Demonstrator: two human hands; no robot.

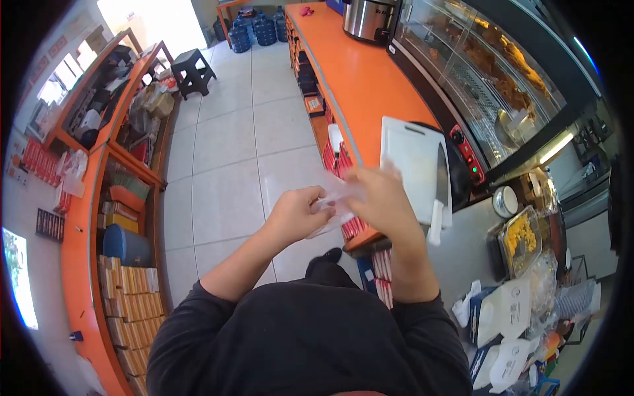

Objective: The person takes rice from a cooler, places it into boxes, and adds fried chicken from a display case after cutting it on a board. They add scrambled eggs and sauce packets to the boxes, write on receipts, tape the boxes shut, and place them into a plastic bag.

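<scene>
My left hand [297,212] and my right hand [382,201] are raised together in front of my chest, both gripping a thin clear plastic bag or glove [338,199] stretched between them. The fingers of each hand pinch the plastic. Just beyond my right hand lies a white cutting board [413,158] on the orange counter [363,72], with a knife [440,191] resting along its right edge.
A glass warming display [489,66] with fried food runs along the right. A steel pot [368,16] stands at the counter's far end. A food tray [522,237] and white bags [508,310] sit lower right. Shelves [125,198] line the left; a black stool [193,69] stands on the tiled floor.
</scene>
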